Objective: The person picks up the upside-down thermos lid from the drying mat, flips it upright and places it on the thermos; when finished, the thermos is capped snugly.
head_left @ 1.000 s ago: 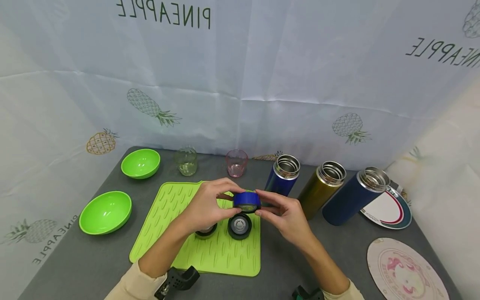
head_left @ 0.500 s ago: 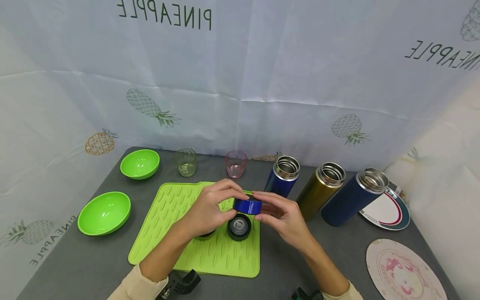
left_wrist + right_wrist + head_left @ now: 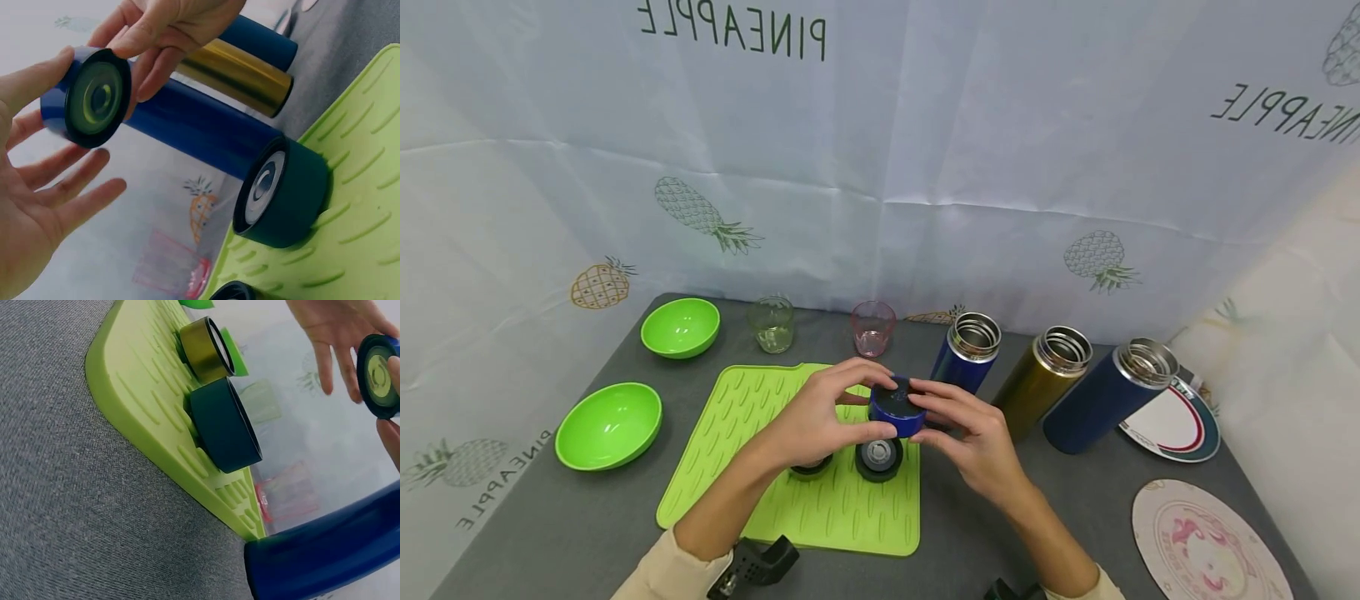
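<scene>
Left hand (image 3: 823, 417) and right hand (image 3: 976, 433), fingers (image 3: 949, 406) half-spread, pinch the blue bottle cap (image 3: 898, 408), apparently above the mat's (image 3: 850, 508) right edge.

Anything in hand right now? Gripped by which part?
Yes: a blue cap, held by its outer edge, the left hand on its left side, the right hand on its right.
</scene>
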